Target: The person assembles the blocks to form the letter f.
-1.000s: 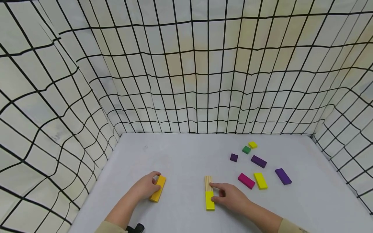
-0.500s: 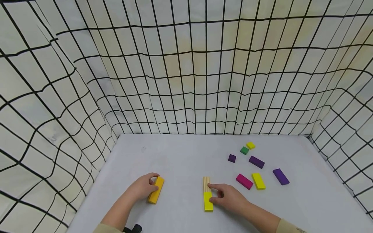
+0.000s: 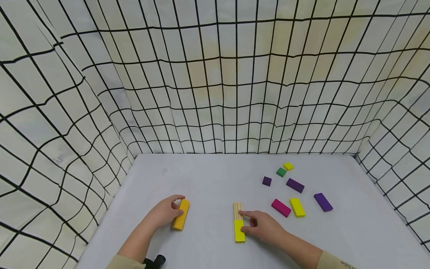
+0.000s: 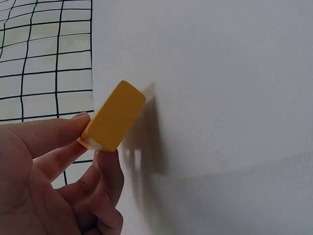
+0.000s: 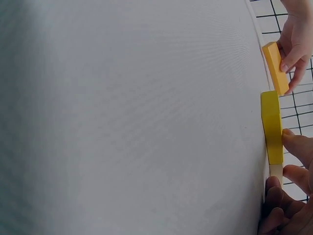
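Observation:
My left hand (image 3: 164, 212) pinches an orange-yellow block (image 3: 181, 216) left of centre in the head view. In the left wrist view the block (image 4: 117, 116) stands tilted between thumb and fingers, its shadow falling beside it. Right of it, a bright yellow block (image 3: 239, 232) lies end to end with a pale, striped wooden piece (image 3: 236, 210). The straight index finger of my right hand (image 3: 263, 228) touches the wooden piece, while the thumb touches the yellow block's edge; its other fingers are partly hidden. The right wrist view shows this yellow block (image 5: 272, 127) too.
On the white table (image 3: 208, 179), several loose blocks lie to the right: a magenta one (image 3: 281, 208), a yellow one (image 3: 297, 207), two long purple ones, and small purple, green (image 3: 281, 172) and yellow cubes. Black netting (image 3: 228, 86) over white cloth encloses the table.
The orange-yellow block in my left hand has shifted slightly away from me. My right hand stays at the yellow block and wooden piece. The head view has drifted a little.

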A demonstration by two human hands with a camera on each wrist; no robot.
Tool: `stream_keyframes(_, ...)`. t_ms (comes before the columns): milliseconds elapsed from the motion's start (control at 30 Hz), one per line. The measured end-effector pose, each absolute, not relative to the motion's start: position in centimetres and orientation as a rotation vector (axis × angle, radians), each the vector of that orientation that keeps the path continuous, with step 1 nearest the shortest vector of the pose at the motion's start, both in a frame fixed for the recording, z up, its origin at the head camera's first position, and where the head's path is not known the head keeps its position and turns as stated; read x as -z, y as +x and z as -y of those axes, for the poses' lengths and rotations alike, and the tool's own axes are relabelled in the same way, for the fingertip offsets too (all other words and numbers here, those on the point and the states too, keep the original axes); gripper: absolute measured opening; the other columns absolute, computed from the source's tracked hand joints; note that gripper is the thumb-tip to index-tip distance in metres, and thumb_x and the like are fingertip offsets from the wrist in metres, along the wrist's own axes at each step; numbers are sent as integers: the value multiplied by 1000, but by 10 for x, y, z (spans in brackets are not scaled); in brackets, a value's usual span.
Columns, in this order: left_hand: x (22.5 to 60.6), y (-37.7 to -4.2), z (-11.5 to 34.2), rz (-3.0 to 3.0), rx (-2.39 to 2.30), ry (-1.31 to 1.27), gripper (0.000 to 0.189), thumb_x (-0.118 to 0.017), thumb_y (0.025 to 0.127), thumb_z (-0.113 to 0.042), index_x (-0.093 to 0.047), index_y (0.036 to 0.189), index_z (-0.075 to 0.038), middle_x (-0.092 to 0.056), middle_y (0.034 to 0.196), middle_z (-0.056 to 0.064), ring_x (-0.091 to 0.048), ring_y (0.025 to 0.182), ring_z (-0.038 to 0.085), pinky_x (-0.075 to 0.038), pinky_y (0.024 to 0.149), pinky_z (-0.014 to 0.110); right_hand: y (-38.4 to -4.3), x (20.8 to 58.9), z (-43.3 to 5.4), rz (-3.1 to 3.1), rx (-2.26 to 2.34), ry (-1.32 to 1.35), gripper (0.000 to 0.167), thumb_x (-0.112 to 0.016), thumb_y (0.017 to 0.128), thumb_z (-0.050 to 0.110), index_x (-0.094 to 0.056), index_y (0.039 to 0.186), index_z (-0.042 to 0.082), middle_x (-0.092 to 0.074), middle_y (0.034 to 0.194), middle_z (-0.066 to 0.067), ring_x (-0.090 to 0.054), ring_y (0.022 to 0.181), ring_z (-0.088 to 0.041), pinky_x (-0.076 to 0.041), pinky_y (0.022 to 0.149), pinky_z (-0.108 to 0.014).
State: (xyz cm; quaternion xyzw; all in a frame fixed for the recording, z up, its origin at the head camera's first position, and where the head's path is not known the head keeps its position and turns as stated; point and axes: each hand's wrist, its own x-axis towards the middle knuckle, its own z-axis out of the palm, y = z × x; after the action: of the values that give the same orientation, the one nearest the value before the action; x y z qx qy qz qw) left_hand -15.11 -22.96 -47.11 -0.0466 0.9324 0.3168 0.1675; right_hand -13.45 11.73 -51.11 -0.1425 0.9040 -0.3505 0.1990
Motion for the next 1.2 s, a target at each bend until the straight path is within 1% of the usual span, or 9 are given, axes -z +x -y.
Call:
stream_keyframes(333, 475, -163, 221, -2659, -957, -141, 50, -70, 92, -19, -55, 140, -16, -60, 102, 7, -56, 81, 20, -49, 72, 38, -135, 510, -117, -2533, 971, -390, 57, -78, 84, 38, -62, 137, 24, -52, 74, 2, -47, 70, -14, -38, 60, -24)
stream_keyframes(700, 480, -179, 201, -2651, -1056, -146, 51, -70, 93, -20, -53, 140, -17, -61, 105, 7, -57, 83, 20, -48, 73, 35, -136, 514, -117, -2533, 980, -391, 56, -78, 84, 39, -62, 136, 24, -52, 75, 2, -47, 70, -14, -38, 59, -24)
stream_keyframes(1033, 482, -196, 180, -2616, -1239, -144, 51, -71, 92, -17, -54, 140, -16, -62, 105, 9, -59, 81, 20, -47, 68, 32, -136, 514, -118, -2522, 984, -402, 56, -77, 85, 40, -62, 137, 25, -53, 75, 2, -48, 70, -14, -38, 60, -24)
stream_keyframes(1200, 487, -207, 167, -2614, -1290, -125, 52, -72, 91, -18, -55, 140, -16, -63, 104, 8, -60, 81, 19, -48, 68, 31, -136, 514, -118, -2530, 980, -400, 56, -78, 84, 40, -62, 137, 25, -52, 75, 3, -48, 70, -13, -38, 60, -24)
